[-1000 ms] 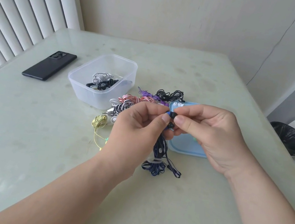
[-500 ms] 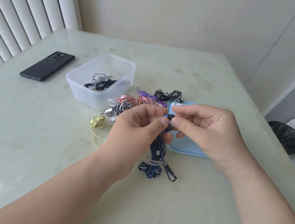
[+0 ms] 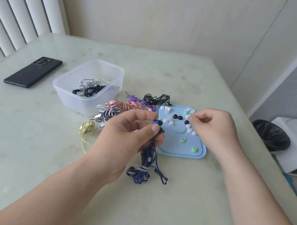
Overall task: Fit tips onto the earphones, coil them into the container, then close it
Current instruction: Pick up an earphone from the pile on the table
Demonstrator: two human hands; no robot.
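Fitting tips: left hand [image 3: 133,129] pinches blue earphones [image 3: 156,122] above the desk's [image 3: 38,153] middle. The right hand [image 3: 214,127] curls over tips [image 3: 171,123] on the lid [image 3: 180,151] toward the right edge; grasp unclear. Next likely needs a black tip [image 3: 186,122] pinched.

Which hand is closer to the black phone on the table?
Left. The left hand, holding blue earphones, sits right of the phone; the right hand is farther right, at the blue lid.
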